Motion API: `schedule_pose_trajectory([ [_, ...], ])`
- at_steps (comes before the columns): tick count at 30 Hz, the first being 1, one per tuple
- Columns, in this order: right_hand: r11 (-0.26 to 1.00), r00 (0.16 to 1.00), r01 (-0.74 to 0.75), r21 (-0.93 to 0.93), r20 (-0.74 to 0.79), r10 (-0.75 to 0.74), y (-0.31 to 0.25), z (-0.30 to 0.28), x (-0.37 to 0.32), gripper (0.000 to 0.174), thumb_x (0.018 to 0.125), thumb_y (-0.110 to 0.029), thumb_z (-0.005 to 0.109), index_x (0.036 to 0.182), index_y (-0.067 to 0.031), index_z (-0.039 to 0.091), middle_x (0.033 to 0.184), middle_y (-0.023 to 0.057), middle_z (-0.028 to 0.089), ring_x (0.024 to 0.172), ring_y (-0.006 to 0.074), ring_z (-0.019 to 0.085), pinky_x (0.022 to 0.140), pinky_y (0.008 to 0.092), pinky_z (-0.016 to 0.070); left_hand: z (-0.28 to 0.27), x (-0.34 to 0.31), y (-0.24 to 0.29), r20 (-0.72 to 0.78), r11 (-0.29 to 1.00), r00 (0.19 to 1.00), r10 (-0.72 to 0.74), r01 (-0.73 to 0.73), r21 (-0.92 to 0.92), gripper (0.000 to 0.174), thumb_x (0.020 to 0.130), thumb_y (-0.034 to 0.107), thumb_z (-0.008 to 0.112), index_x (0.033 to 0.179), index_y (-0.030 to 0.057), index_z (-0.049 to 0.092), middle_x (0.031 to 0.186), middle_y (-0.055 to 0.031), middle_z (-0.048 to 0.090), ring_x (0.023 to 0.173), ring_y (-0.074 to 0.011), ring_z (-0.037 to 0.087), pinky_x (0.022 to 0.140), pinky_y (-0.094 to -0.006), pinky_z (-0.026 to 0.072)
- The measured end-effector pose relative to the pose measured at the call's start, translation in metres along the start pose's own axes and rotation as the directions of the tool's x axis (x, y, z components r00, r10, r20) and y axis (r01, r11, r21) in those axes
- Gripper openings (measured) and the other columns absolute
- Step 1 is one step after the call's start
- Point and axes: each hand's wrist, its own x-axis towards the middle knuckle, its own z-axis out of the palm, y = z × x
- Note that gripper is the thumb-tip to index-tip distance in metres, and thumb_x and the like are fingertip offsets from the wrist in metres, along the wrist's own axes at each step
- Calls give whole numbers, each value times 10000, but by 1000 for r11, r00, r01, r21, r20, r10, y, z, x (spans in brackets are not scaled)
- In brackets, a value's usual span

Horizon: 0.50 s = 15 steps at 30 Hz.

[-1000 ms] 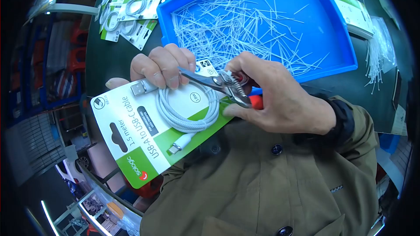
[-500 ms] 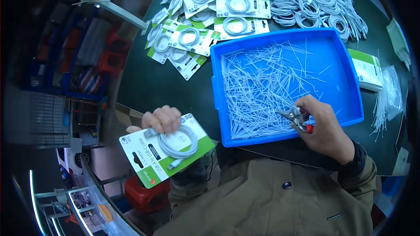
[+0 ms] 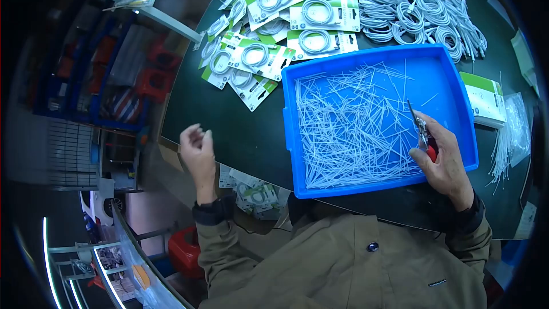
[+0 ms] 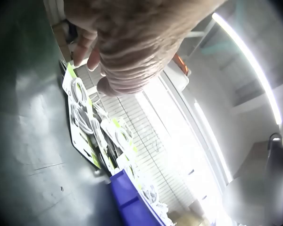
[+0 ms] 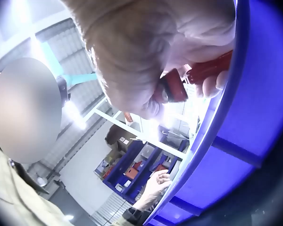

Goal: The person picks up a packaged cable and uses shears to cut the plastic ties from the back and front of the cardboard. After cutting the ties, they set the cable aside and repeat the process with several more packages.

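My left hand (image 3: 197, 154) is held at the table's left edge with nothing in it, its fingers loosely bent. My right hand (image 3: 446, 163) grips pruning shears (image 3: 422, 129) with a coil spring and red handles, over the right part of a blue tray (image 3: 289, 131). In the right wrist view, the red handles (image 5: 210, 69) show within the palm and fingers. Many thin white cable ties (image 3: 349, 131) lie heaped in the tray. Below the table edge, near my left forearm, several carded cables (image 3: 254, 194) lie in a pile.
Carded USB cables (image 3: 257, 54) are heaped at the back left of the dark green table (image 3: 240, 137). Loose coiled cables (image 3: 423, 11) lie behind the tray. A stack of green-and-white cards (image 3: 483, 100) and a bag of cable ties (image 3: 514, 126) are on the right.
My left hand has let go of the carded USB cable, which it held half a second ago. The right hand, with the shears, has moved from the card to over the tray.
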Motion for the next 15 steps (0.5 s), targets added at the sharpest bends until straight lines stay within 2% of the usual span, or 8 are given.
schedule_pose_trajectory([
  [2,997,997,58,-41,-53,-60,4,5,-2,755,868,-167,802,1531,33,501,1111,225,677,999,347,677,919,425,529,38,31,17,177,971,970,165,-191,141,439,903,14,777,1320,25,640,1180,-91,659,1054,-191,652,887,-324,558],
  [3,994,993,83,-66,-83,-88,4,6,-3,764,866,-168,805,1537,33,500,1133,239,669,1011,370,667,931,437,523,56,43,31,273,924,931,243,-308,227,507,866,-4,779,1349,27,628,1234,-118,660,1118,-245,655,947,-370,557],
  [5,994,997,41,-103,-67,-48,-2,2,-4,739,869,-171,811,1517,33,520,1141,235,667,996,371,659,923,431,520,90,66,43,386,775,810,442,-561,291,573,812,-24,753,1367,31,619,1263,-165,656,1230,-357,609,1057,-453,504],
  [8,997,995,15,-72,-95,-22,4,0,-5,715,873,-170,814,1500,34,537,1112,220,666,963,360,655,905,419,521,134,97,37,469,654,681,563,-714,251,603,810,-24,739,1394,41,609,1262,-189,647,1252,-399,576,1094,-489,466],
  [11,999,990,-14,31,-140,18,11,-2,-4,677,881,-167,813,1475,37,560,1062,193,669,923,324,653,881,401,523,158,118,36,562,593,633,532,-753,286,572,830,-26,718,1387,38,609,1257,-172,632,1253,-388,563,1078,-497,479],
  [15,991,986,-27,129,-158,47,13,-6,-5,631,895,-171,808,1449,38,590,1012,160,675,888,265,644,860,376,519,165,122,45,528,496,585,616,-808,317,478,896,-5,653,1373,12,620,1195,-166,632,1176,-372,580,1028,-484,485],
])
